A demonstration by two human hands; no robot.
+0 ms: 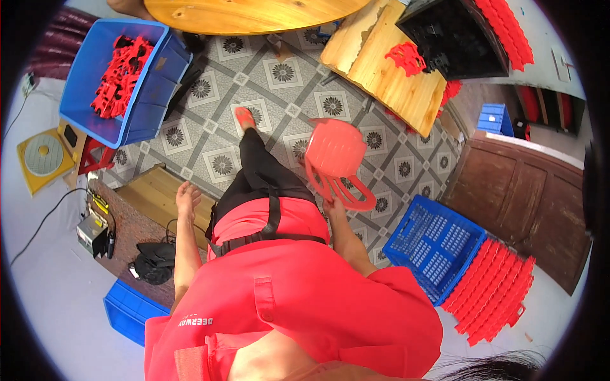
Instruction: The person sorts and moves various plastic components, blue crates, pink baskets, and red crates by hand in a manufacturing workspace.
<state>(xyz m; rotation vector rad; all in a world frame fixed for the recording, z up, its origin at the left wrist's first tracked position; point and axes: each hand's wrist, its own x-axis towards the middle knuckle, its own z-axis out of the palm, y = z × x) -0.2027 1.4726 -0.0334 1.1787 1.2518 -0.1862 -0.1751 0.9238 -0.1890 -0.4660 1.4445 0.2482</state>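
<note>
My right hand point(333, 207) is closed on the top of the backrest of a pinkish-red plastic chair point(337, 149). The chair stands or tilts on the floor at my right, its seat turned away from me; its legs are mostly hidden. Out to my left, my left hand point(188, 197) hangs in the air with loosely curled fingers and nothing visible in it. Below it lies a brown tabletop point(136, 238) with a black cloth-like bundle point(154, 263). One of my feet, in a red shoe point(244, 117), is stretched forward on the tiles.
A blue bin point(168, 82) full of red plastic parts stands at the far left. Ahead is a round wooden table point(254, 19); a wooden bench point(381, 63) holds red pieces at the far right. A blue slatted crate point(435, 247) and stacked red strips point(489, 292) are at right.
</note>
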